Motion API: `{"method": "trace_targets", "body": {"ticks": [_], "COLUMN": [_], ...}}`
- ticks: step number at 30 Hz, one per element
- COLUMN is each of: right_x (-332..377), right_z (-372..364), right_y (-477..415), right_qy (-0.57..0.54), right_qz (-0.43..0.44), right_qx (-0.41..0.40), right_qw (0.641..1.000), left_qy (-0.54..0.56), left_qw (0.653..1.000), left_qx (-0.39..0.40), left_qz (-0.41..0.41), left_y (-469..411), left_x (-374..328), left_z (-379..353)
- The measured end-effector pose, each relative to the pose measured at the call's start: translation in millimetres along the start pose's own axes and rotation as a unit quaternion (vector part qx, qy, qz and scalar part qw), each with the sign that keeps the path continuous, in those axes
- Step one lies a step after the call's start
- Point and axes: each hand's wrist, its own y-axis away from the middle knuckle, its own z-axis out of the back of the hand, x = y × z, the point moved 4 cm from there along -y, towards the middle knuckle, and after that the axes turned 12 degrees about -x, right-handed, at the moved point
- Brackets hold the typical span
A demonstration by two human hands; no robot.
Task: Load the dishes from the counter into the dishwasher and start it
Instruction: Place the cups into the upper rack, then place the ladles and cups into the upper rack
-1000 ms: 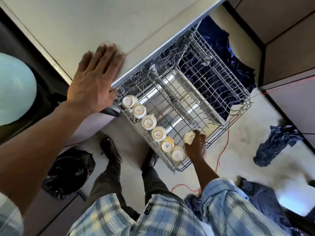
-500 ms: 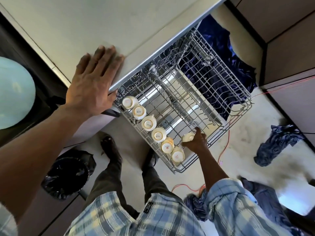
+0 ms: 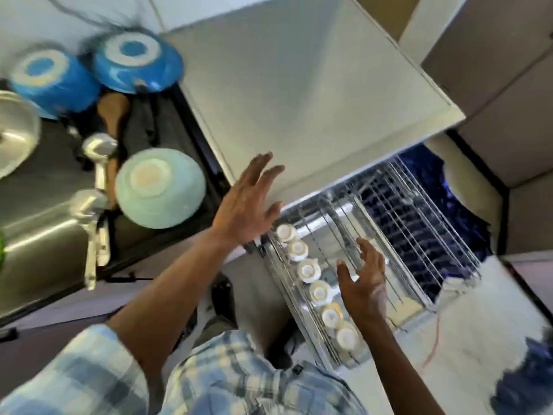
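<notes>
My left hand (image 3: 247, 205): fingers spread wide, empty. My right hand (image 3: 363, 284): spread, empty, above rack (image 3: 419, 235); six upturned cups (image 3: 308, 269) just left of it.

No writing can be read: the round printed marks on the bases of the upturned cups (image 3: 307, 269) are too blurred.

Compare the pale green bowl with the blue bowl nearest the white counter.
Colour: the pale green bowl is pastel; the blue bowl is saturated blue. Base: the pale green bowl's is plain cream, the blue bowl's a white ring round a blue centre. Place: the pale green bowl sits nearer the camera, the blue bowl further back. Both lie upside down.
</notes>
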Motion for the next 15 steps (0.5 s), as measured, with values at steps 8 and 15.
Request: {"method": "trace_targets", "body": {"ticks": [8,15], "right_x": [168.6,282.5], "right_z": [-89.8,-182.9], "right_y": [1.0,45.7], "right_qy": [-0.115,-0.072], "right_qz": [0.155,0.238], "right_qx": [0.068,0.236], "right_qw": [0.979,0.939], "left_qy": [-0.041,-0.091], "left_qw": [0.966,0.875], "left_qx": [-0.208,-0.222], "left_qz": [0.151,0.419], "left_y": [65.9,131.0], "left_x": [84.2,173.0], "left_z": [136.7,198.6]}}
